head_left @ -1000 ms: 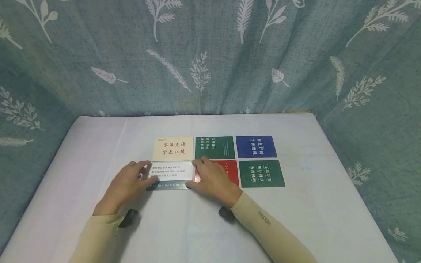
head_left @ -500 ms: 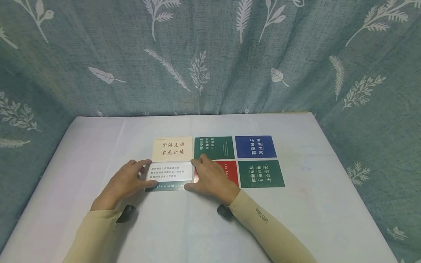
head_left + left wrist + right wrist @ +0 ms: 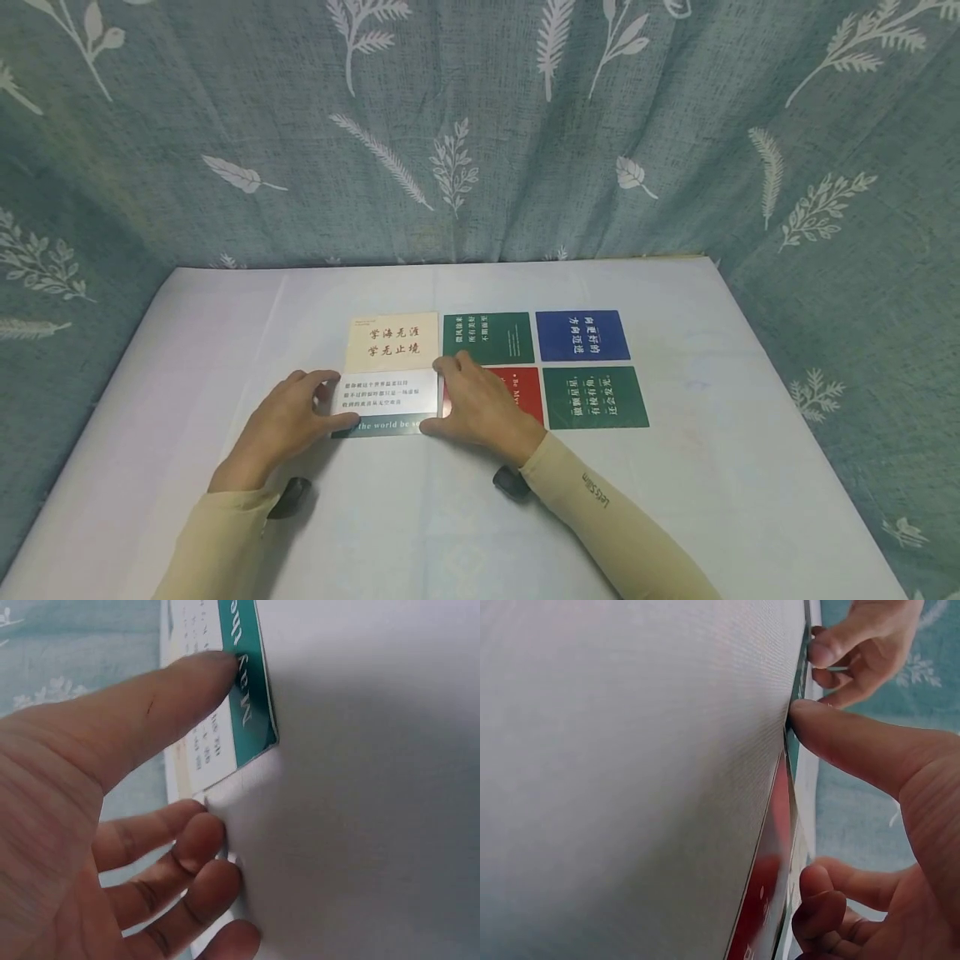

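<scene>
A postcard [image 3: 390,392], white with a dark green strip along its near edge, lies at the near left of two rows of cards. My left hand [image 3: 288,417] holds its left side, with the thumb [image 3: 202,679] over the green strip and the fingers by the far left corner. At the right side, my right hand [image 3: 487,412] has its thumb on the near corner and fingertips at the far corner. This hand covers part of a red card [image 3: 531,396]. The postcard's far edge meets a cream card [image 3: 392,337].
Behind the red card lies a green card [image 3: 498,337], with a blue card [image 3: 583,335] to its right. Another green card [image 3: 596,397] ends the near row. All lie on a white table [image 3: 750,467] backed by a leaf-patterned curtain [image 3: 495,225].
Half a second ago a thin light gap showed between the postcard and the cream card; now their edges meet. Both hands keep nearly the same places at the postcard's sides.
</scene>
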The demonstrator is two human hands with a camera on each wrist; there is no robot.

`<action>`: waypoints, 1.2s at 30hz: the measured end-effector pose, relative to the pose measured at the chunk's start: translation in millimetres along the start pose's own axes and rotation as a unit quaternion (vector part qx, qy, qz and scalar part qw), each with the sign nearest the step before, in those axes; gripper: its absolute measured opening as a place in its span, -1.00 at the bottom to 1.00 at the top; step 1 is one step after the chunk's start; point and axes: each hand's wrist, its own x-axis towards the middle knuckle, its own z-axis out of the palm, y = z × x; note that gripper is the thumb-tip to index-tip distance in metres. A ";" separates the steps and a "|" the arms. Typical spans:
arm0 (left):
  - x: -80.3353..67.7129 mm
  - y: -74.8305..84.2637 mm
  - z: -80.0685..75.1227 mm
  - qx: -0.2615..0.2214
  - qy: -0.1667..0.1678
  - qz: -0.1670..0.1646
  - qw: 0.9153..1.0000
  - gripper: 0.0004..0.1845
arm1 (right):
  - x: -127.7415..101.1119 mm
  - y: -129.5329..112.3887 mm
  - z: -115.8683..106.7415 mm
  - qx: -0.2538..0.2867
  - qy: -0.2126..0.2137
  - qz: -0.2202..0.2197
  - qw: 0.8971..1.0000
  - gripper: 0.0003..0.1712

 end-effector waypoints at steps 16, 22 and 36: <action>-12.9 2.3 4.8 -0.057 0.049 -0.036 0.997 -0.45 | -3.9 0.8 -4.2 0.086 0.010 -0.016 0.996 -0.14; -14.5 4.1 1.7 -0.086 0.107 -0.021 0.990 -0.48 | -3.2 2.1 -13.1 0.172 0.031 -0.005 0.985 -0.21; -20.6 20.2 -11.3 -0.106 0.171 -0.019 0.979 -0.52 | -7.0 10.4 -20.0 0.320 0.068 0.025 0.945 -0.78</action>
